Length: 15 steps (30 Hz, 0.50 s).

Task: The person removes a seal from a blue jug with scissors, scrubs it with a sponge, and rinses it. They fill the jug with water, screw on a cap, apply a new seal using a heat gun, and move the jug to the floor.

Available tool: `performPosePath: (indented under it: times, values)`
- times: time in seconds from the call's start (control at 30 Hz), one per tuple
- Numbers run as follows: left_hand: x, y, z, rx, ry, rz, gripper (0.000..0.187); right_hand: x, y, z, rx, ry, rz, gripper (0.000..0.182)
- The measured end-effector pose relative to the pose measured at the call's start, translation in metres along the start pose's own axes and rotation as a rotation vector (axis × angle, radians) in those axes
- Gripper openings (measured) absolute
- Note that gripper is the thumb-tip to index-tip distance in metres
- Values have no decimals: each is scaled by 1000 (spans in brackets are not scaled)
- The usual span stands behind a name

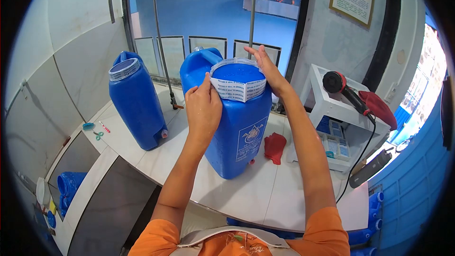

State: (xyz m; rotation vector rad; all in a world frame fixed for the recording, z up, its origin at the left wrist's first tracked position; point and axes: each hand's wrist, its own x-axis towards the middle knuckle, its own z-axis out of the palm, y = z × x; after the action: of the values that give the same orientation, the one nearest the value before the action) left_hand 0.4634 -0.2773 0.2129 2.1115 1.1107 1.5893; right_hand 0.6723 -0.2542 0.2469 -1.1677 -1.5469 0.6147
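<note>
A large blue water container (237, 137) stands upright on the white tiled counter, its blue lid ringed by a loose printed seal band (241, 89). My left hand (204, 105) is at the near left side of the band, its fingers pressed together on the band's edge. On the far right side, my right hand (268, 68) touches the band with its fingers spread. The palm side of both hands is partly hidden. Further left stands another blue container (137, 104) with a band around its lid.
A black and red heat gun (343, 90) lies on a white shelf unit (322, 106) at right, its cord hanging down. A red cloth (275, 148) and a dark bottle (370, 168) are nearby. Green scissors (99, 135) lie at left. A metal pipe (163, 52) rises behind the counter.
</note>
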Motion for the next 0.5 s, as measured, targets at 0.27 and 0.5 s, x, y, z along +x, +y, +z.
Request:
performPosePath:
  times: [0.27,0.5]
  values:
    - [-13,4,10,358,93,160,40,12,0,-4,241,-255,25,87]
    - [21,-12,-13,97,-164,70,28,0,7,6,269,-36,-145,86]
